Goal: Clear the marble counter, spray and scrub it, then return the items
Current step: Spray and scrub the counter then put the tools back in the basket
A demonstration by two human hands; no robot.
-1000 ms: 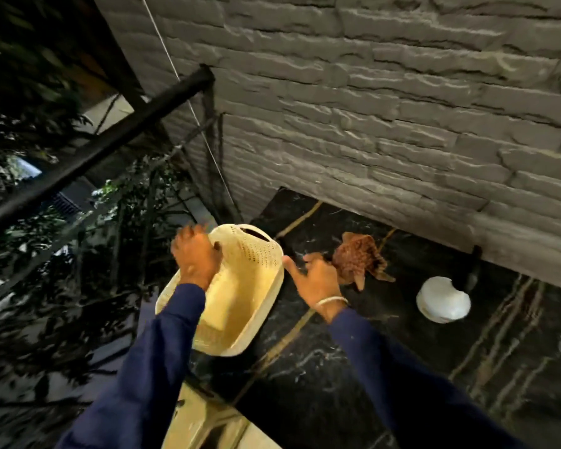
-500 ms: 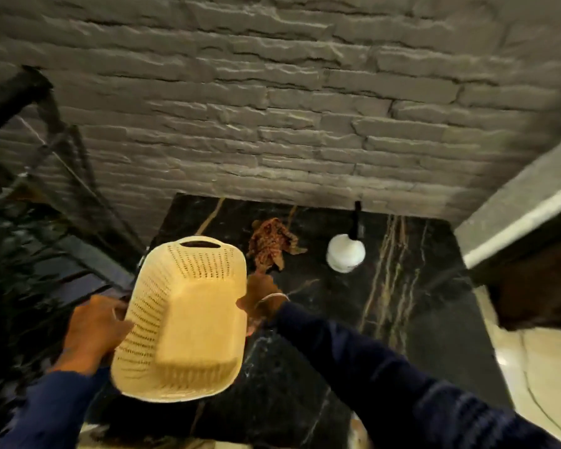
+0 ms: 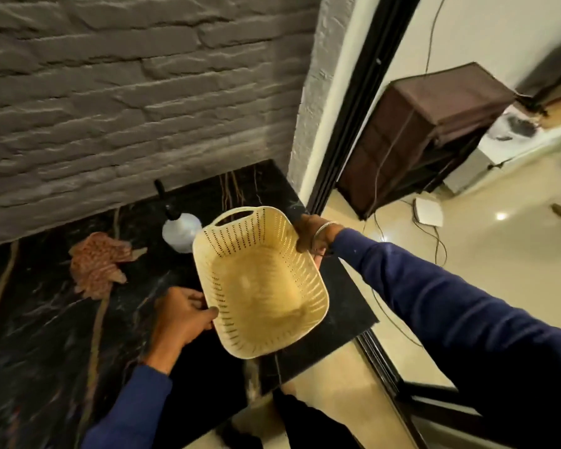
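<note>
Both hands on the cream basket (image 3: 263, 293): left hand (image 3: 182, 315) curled round its near rim, right hand (image 3: 311, 234) gripping the far rim. The basket is empty and tipped in the air between them, over the table (image 3: 46, 335) edge. Clearing step, I'd say (spraying looks yet to come). Beyond the left hand sit the spray bottle (image 3: 180, 231) and cloth (image 3: 96, 264). Next: swing it out past the right hand and set it down off the marble.
</note>
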